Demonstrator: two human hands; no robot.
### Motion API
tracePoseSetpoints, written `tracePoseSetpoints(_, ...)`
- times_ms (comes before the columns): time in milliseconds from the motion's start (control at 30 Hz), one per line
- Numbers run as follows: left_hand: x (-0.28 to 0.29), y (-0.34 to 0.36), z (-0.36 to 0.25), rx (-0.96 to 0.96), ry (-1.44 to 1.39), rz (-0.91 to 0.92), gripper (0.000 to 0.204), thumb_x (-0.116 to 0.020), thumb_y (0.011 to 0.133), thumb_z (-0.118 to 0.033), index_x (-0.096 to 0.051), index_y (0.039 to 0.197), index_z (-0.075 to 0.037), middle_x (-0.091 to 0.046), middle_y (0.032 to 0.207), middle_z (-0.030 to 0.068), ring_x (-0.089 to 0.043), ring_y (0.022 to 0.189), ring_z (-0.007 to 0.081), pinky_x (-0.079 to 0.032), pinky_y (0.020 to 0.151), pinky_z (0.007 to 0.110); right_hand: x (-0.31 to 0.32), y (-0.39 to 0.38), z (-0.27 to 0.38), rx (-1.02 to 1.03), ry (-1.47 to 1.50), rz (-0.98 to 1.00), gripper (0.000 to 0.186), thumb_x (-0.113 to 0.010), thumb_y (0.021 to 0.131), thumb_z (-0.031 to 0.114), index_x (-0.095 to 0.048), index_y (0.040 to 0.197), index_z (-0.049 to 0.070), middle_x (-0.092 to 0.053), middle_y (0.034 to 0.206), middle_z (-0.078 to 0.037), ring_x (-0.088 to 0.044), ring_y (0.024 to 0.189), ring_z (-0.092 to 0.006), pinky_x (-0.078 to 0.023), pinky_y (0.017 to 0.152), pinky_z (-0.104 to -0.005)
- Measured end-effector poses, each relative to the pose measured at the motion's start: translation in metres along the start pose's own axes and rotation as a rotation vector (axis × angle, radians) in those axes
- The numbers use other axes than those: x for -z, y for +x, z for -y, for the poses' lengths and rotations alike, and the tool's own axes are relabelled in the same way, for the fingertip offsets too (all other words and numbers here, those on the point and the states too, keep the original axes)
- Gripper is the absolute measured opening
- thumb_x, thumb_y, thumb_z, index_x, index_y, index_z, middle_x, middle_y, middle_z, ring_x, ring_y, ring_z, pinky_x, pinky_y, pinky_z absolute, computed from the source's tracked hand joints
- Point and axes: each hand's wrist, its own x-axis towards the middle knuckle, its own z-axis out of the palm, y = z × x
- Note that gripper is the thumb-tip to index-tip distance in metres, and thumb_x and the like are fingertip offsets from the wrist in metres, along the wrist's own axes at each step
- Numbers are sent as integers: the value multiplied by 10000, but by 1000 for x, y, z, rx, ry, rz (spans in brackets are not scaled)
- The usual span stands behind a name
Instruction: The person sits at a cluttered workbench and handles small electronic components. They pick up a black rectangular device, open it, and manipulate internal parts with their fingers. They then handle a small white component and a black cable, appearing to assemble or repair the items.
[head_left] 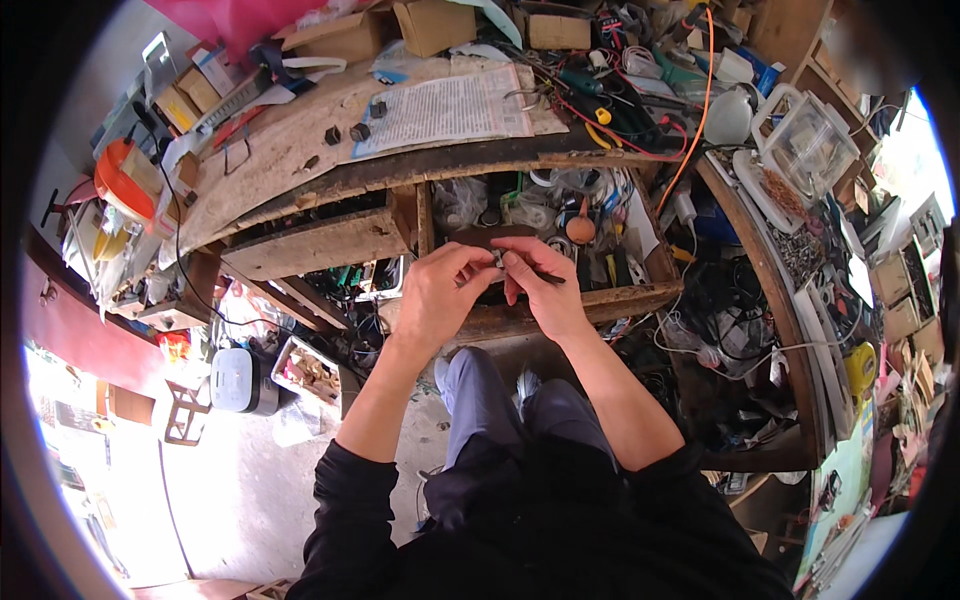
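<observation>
Both hands meet over an open wooden drawer [590, 303]. My left hand [445, 290] is closed, thumb and fingertips pinched together at a small pale piece [498, 259], too small to name. From the other side, my right hand [548, 295] closes on the same piece with thumb and forefinger. A thin dark stick-like tool [549, 277] lies across the right hand, tucked between its fingers; its kind does not show. In the drawer beyond are clear plastic bags [460, 200], a round orange-brown thing [580, 229] and assorted tools.
A worn workbench [290, 190] spans the far side, with a printed sheet [440, 112] and small black blocks [360, 131] on it. Pliers and wires [610, 110] crowd its right. An orange cable [693, 130] hangs down there. A grey box-shaped appliance [243, 380] stands on the floor at left.
</observation>
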Motion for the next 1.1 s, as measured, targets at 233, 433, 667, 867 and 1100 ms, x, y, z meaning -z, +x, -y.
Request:
tracePoseSetpoints(233, -4, -11, 4, 92, -72, -112, 136, -745, 870, -10, -749, 1002, 21, -750, 882, 99, -710, 783, 144, -556, 720, 266, -2, -1, 0, 59, -35, -21, 242, -620, 1039, 162, -670, 1218, 8, -641, 809, -2, -558, 636, -61, -462, 575, -219)
tracePoseSetpoints(433, -9, -21, 23, 309, -557, -108, 150, -717, 930, -6, -740, 1059, 66, -761, 962, 105, -721, 864, 142, -572, 798, 250, -4, 0, 3, 48, -25, -35, 234, -619, 1038, 153, -668, 1215, 8, -621, 779, -4, -561, 638, -66, -463, 573, -223)
tracePoseSetpoints(667, -8, -24, 23, 300, -583, -93, 172, -698, 948, -11, -737, 1101, 58, -762, 964, 103, -724, 874, 149, -574, 814, 257, 0, -3, 3, 30, -22, -4, 256, -616, 1036, 141, -650, 1235, -16, -661, 892, -46, -571, 663, -86, -476, 582, -237)
tracePoseSetpoints(867, 10, -2, 25, 99, -75, -176, 162, -707, 942, -100, -739, 1042, 23, -757, 904, 122, -722, 821, 190, -552, 745, 296, -3, -4, 3, 16, -30, 10, 245, -601, 1046, 143, -643, 1232, -11, -669, 888, -51, -561, 635, -73, -469, 577, -226)
tracePoseSetpoints(1100, 62, 95, 56, -148, 445, -351, 127, -724, 885, -144, -733, 923, -23, -713, 953, 133, -677, 924, 320, -518, 817, 433, -1, -1, 2, 7, -50, 34, 262, -616, 1042, 164, -638, 1230, -16, -690, 915, -77, -558, 632, -73, -476, 581, -224)
